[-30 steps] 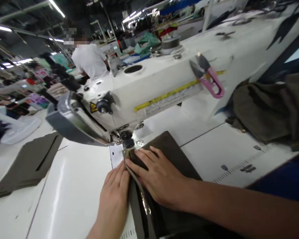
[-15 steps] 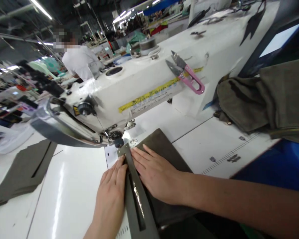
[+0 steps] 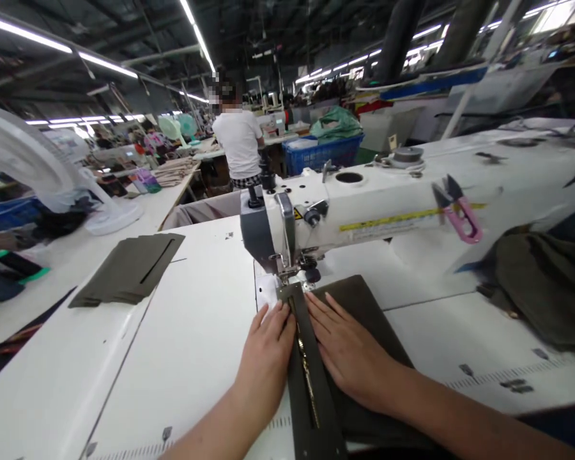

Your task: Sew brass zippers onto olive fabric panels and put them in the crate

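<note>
My left hand (image 3: 267, 348) lies flat with fingers stretched out along the left edge of a dark grey-green strip (image 3: 322, 383). A gold-toothed zipper (image 3: 305, 367) shows through the strip's long slot. My right hand (image 3: 347, 348) is also flat, its fingertips at the strip's right edge and its palm over an olive fabric panel (image 3: 364, 300). The far end of the strip sits by the presser foot (image 3: 284, 276) of a white sewing machine (image 3: 378, 220). Whatever lies beneath my palms is hidden.
Pink-handled thread snips (image 3: 462, 214) rest against the machine arm. A stack of olive pieces (image 3: 129, 268) lies on the left table, near a white fan (image 3: 110, 211). Bundled olive fabric (image 3: 546, 284) is at the right. A person in white (image 3: 239, 144) stands beyond the machine.
The camera view has levelled and swung left, so the machine and hands appear farther right. Both hands stay flat at the strip, which has hardly shifted against the machine.
</note>
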The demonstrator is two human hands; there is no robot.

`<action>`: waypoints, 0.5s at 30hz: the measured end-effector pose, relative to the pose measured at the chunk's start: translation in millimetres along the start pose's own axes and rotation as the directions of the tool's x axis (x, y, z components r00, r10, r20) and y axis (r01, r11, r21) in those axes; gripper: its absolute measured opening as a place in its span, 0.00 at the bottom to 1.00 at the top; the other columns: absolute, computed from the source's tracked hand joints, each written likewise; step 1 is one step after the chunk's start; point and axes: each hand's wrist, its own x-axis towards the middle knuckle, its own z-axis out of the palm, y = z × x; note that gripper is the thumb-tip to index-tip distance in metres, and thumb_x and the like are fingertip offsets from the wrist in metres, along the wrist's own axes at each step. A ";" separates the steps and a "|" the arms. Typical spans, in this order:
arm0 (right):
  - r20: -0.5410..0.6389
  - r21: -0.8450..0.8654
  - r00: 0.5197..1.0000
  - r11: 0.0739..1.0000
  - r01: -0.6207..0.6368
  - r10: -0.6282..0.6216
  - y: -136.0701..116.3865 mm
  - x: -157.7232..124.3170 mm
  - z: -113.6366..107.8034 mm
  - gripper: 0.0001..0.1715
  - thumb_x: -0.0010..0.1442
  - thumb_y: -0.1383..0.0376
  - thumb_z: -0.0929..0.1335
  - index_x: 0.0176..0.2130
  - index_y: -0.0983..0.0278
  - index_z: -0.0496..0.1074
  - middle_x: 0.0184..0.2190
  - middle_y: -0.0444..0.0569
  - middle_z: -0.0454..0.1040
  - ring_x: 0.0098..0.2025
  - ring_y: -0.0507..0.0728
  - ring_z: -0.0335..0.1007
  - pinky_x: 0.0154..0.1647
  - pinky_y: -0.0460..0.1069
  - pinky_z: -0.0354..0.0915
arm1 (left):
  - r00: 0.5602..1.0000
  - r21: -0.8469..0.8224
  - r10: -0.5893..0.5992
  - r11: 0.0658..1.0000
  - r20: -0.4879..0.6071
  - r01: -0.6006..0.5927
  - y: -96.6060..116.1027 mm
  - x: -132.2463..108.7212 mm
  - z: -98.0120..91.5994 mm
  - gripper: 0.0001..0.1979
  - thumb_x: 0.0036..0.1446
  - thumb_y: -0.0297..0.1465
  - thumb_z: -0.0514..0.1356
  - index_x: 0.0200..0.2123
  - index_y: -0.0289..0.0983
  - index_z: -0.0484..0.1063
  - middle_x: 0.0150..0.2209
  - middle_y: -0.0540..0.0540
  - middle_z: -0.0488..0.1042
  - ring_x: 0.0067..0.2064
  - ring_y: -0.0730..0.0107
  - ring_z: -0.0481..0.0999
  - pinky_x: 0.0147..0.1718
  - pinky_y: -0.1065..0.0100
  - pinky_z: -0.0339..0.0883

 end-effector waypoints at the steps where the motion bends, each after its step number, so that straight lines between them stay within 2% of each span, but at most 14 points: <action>1: -0.004 -0.005 1.000 1.000 0.005 -0.005 0.9 1.3 0.4 0.30 0.58 0.73 0.57 0.60 0.69 0.54 0.60 0.54 0.54 0.63 0.57 0.42 0.62 0.59 0.48 | 1.000 0.002 -0.013 1.000 0.000 0.013 -0.5 1.6 0.6 0.16 0.60 0.22 0.47 0.48 0.31 0.67 0.51 0.35 0.68 0.54 0.57 0.66 0.51 0.52 0.62; 8: 0.025 -0.032 0.999 0.999 0.022 -0.021 11.6 13.8 4.6 0.29 0.57 0.73 0.56 0.58 0.74 0.56 0.58 0.59 0.58 0.62 0.60 0.46 0.60 0.61 0.50 | 0.999 0.038 -0.037 0.999 -0.018 0.038 -7.2 14.2 6.0 0.14 0.58 0.20 0.49 0.47 0.29 0.68 0.50 0.34 0.68 0.51 0.57 0.68 0.48 0.56 0.64; 15: 0.042 -0.032 0.999 0.999 0.022 -0.021 18.2 19.9 5.7 0.28 0.58 0.72 0.56 0.58 0.71 0.58 0.56 0.57 0.62 0.61 0.59 0.50 0.61 0.60 0.50 | 0.998 0.041 -0.027 0.999 -0.061 0.029 -12.4 17.9 10.8 0.15 0.60 0.22 0.46 0.46 0.28 0.68 0.49 0.34 0.68 0.51 0.57 0.68 0.48 0.58 0.64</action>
